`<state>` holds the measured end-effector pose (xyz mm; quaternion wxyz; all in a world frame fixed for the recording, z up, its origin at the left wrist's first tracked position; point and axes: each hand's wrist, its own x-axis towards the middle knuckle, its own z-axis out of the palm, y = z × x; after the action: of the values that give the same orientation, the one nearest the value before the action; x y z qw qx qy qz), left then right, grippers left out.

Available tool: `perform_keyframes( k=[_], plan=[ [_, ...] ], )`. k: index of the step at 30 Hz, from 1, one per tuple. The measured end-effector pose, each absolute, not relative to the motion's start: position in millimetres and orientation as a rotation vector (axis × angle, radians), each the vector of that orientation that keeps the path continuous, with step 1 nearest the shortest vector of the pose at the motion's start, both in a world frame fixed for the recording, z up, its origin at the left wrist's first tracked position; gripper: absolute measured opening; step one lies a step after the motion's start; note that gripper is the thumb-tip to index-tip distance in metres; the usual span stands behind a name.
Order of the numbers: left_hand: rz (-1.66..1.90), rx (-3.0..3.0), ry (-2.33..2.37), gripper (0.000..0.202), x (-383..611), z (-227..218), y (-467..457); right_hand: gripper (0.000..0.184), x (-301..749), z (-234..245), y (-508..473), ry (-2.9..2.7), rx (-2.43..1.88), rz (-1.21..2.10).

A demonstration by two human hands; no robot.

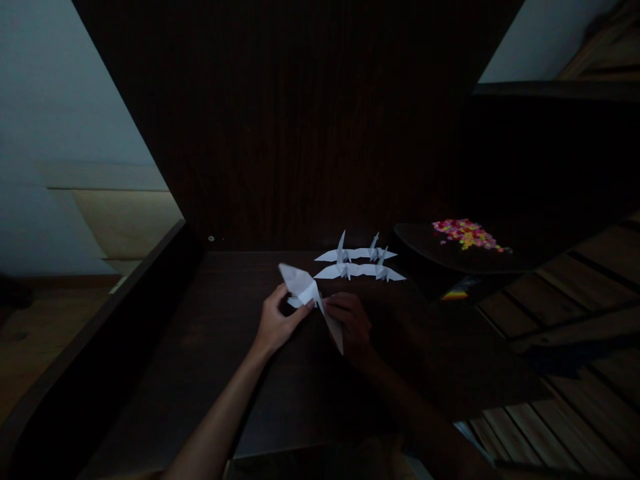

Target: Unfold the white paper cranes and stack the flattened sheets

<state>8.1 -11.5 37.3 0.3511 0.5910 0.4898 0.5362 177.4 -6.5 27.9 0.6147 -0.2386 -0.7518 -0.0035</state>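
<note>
A half-folded white paper piece [307, 293] is held above a dark wooden table [210, 347]. My left hand [277, 323] pinches its left part with thumb and fingers closed on the paper. My right hand [353, 323], in shadow, grips the long pointed flap that hangs down on the right. Just behind the hands, two finished white paper cranes [357, 263] lie with wings spread, one behind the other.
A dark round tray [425, 243] with a heap of small pink and yellow bits [467, 233] stands at the right. A dark wooden panel rises behind the table. Wooden floorboards show at the right, a pale wall at the left.
</note>
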Motion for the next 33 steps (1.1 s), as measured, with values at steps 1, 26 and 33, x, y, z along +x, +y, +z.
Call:
perform_keyframes(
  k=[1,26,33],
  plan=[
    [1.408,1.539,1.29,0.028,8.3,35.5,-11.2,0.022,177.6,26.8,-5.8,-1.733,-0.55,0.001],
    [1.463,1.861,1.399,0.021,10.2,42.8,-14.5,0.027,173.5,10.4,-0.8,-1.761,-0.545,-0.018],
    [1.429,1.858,1.441,0.037,10.1,39.6,-16.2,0.024,170.1,17.8,-3.6,-1.75,-0.552,-0.017]
  ],
)
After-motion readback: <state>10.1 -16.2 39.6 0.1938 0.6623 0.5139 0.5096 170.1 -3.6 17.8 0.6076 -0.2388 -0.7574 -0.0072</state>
